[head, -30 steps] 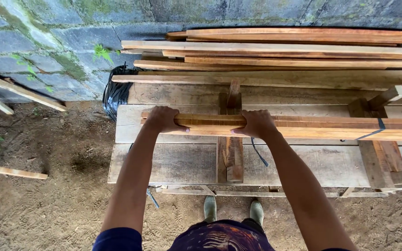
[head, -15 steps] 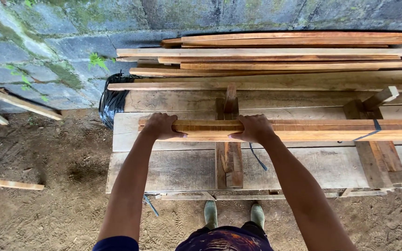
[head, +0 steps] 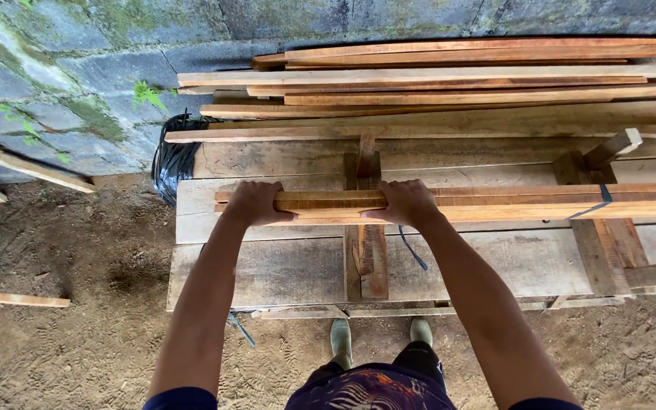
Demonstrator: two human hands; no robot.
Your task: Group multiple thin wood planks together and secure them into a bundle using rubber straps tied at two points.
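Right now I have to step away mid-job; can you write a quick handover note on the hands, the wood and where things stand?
Left hand: gripping the near end of the bundle of wooden slats, fingers curled over the top.
Right hand: gripping the same bundle further along, over the upright wooden post.
The bundle lies lengthwise on the plank workbench; a dark strap bands it toward the right.
More long boards are stacked behind, against the stone wall.
Done: both hands are on the bundle.
Left: the bundle has not been lifted clear; it rests on the bench.
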